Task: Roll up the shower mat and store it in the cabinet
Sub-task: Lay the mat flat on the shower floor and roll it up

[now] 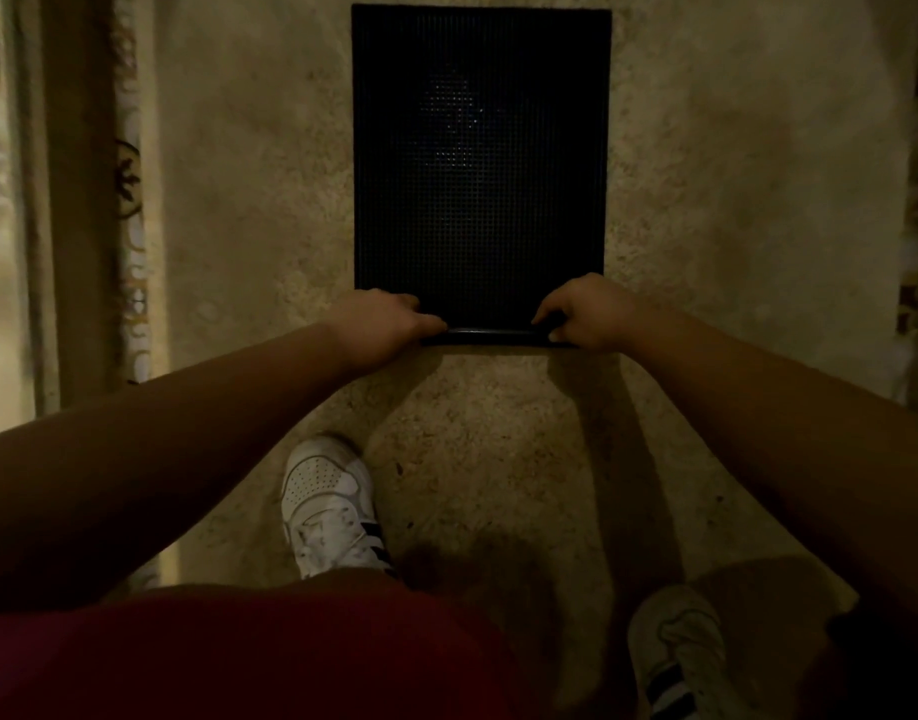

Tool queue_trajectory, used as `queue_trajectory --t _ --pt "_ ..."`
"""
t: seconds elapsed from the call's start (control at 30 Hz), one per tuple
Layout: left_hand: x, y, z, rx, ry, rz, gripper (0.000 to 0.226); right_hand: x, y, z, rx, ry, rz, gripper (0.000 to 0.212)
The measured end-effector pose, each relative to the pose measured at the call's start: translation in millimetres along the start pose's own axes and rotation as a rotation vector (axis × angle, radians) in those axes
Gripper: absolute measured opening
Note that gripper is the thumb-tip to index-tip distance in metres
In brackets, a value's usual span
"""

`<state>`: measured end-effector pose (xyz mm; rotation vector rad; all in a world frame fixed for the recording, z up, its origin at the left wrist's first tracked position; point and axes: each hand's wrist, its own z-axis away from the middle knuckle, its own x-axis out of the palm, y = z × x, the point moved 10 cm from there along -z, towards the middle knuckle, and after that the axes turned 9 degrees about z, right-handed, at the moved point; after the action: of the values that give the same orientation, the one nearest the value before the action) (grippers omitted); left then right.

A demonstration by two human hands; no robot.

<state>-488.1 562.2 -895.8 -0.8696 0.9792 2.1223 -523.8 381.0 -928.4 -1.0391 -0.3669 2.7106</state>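
a black rectangular rubber shower mat with a fine grid texture (480, 163) lies flat on a beige speckled stone floor (732, 210), its long sides running away from the person. the near short edge is lifted and turned over into a thin first fold, seen as a narrow glossy strip between the two hands; the rest of the mat is unrolled and in contact with the floor.

the left hand (381, 319) is at the near left corner of the mat, fingers curled around the turned edge, grasping it. the right hand (584, 314) is at the near right corner, fingers bent down onto the mat and thumb under the fold, pinching the same edge. both forearms reach forward and down, bare.

a white perforated sneaker with black stripes (329, 506) stands on the floor below the left hand; a second matching sneaker (677, 652) stands in shadow at lower right. a dark red garment (239, 657) fills the lower left. a patterned tile border strip (129, 226) runs along the left of the floor.
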Motion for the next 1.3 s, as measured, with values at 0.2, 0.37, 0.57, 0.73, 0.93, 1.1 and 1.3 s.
queue_trajectory --t 0.2,0.37,0.57,0.73,0.93,1.1,1.3 --pt "10.0 -6.7 4.1 -0.163 -0.039 -0.09 0.06 -1.6 12.1 -2.9 0.073 0.052 -0.132 0.028" --pt "-0.3 5.2 5.0 -0.213 0.032 -0.286 0.06 -10.8 9.5 3.7 0.079 0.228 -0.052 0.021" --pt "1.8 5.0 3.0 -0.211 0.009 -0.289 0.06 -7.5 -16.1 29.7 0.068 0.4 0.244 0.028" --pt "-0.8 3.7 7.3 -0.13 0.03 -0.227 0.058 -6.4 -23.9 36.0 0.075 0.427 0.312 0.028" --pt "10.6 7.2 11.4 -0.198 0.037 -0.249 0.059 22.8 -26.2 45.9 0.095 0.296 0.469 0.055" --pt "15.3 4.6 9.8 -0.216 0.07 -0.23 0.06 23.7 -27.3 41.2 0.122 0.299 0.471 0.069" --pt "10.4 -10.8 -0.4 -0.25 0.067 -0.19 0.059 7.2 -13.6 32.8 0.096 0.336 0.276 0.056"
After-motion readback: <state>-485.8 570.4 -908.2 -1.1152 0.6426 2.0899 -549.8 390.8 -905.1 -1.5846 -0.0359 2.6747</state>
